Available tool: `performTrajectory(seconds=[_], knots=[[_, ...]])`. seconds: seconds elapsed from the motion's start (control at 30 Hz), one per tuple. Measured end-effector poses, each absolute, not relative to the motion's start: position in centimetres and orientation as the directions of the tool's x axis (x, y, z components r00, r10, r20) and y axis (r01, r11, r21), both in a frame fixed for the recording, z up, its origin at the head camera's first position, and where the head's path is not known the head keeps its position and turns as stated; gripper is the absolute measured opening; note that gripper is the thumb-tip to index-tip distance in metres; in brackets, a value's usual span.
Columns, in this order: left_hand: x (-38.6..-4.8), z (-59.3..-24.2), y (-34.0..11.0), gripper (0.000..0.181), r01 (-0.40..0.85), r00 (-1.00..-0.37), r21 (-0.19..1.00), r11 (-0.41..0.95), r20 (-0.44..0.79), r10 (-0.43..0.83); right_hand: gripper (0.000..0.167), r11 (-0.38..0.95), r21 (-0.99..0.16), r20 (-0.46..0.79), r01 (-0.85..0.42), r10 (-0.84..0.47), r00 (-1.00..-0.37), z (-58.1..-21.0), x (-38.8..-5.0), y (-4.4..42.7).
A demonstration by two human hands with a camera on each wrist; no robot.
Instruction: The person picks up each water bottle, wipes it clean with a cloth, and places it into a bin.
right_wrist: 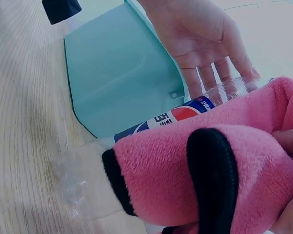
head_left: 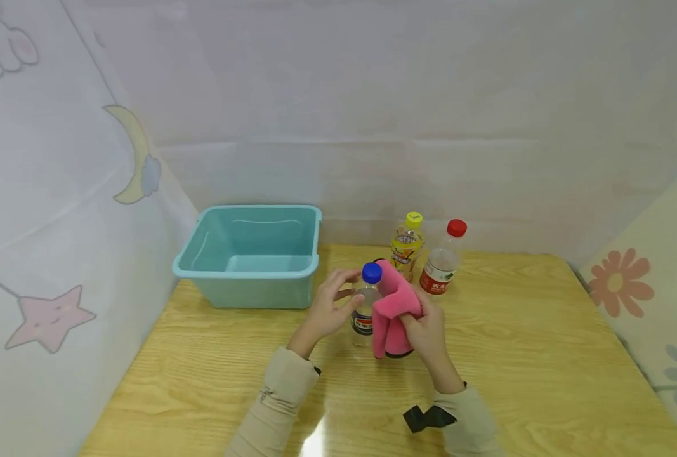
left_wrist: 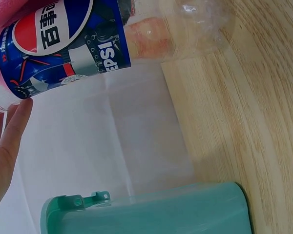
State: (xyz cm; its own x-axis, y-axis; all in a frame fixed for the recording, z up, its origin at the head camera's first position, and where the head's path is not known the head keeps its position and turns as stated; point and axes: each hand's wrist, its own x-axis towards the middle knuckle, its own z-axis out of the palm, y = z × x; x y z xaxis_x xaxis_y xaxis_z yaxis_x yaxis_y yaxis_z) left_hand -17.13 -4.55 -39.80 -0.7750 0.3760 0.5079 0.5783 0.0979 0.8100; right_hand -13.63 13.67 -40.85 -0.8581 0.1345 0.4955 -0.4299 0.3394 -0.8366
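A clear Pepsi bottle (head_left: 363, 325) with a blue cap (head_left: 372, 273) stands on the table, its label facing forward. My left hand (head_left: 332, 308) holds its upper part, thumb on the near side and fingers round the far side. My right hand (head_left: 426, 327) grips a folded pink cloth (head_left: 398, 301) with black edging, held against the bottle's right side. In the right wrist view the cloth (right_wrist: 161, 170) covers part of the label (right_wrist: 183, 113). The left wrist view shows the bottle's label (left_wrist: 63, 44) close up, with my left fingers (left_wrist: 17, 124) at its upper end.
A teal plastic bin (head_left: 247, 275) stands to the left at the back of the wooden table (head_left: 515, 355). Behind the cloth are a yellow-capped drink bottle (head_left: 407, 244) and a red-capped water bottle (head_left: 443, 263). A pale printed curtain (head_left: 372, 127) hangs behind.
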Motion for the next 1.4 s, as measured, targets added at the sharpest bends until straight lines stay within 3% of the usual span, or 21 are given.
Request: performTrajectory(seconds=[0.27, 0.77, 1.4], knots=[[-17.0, -39.8, -4.7, 0.035, 0.571, -0.782, 0.815, 0.096, 0.504, 0.367, 0.043, 0.456, -0.802, 0.479, -0.385, 0.108, -0.871, -43.1, -14.6, 14.0], [-17.0, -40.0, -4.7, 0.035, 0.583, -0.775, 0.807, 0.092, 0.518, 0.362, 0.047, 0.424, -0.862, 0.342, -0.277, 0.085, -0.936, -46.2, -14.8, 13.8], [-16.7, -40.1, -4.7, 0.035, 0.586, -0.778, 0.804, 0.101, 0.524, 0.346, 0.047, 0.527, -0.815, 0.287, -0.240, 0.007, -0.958, -49.0, -15.4, 14.2]])
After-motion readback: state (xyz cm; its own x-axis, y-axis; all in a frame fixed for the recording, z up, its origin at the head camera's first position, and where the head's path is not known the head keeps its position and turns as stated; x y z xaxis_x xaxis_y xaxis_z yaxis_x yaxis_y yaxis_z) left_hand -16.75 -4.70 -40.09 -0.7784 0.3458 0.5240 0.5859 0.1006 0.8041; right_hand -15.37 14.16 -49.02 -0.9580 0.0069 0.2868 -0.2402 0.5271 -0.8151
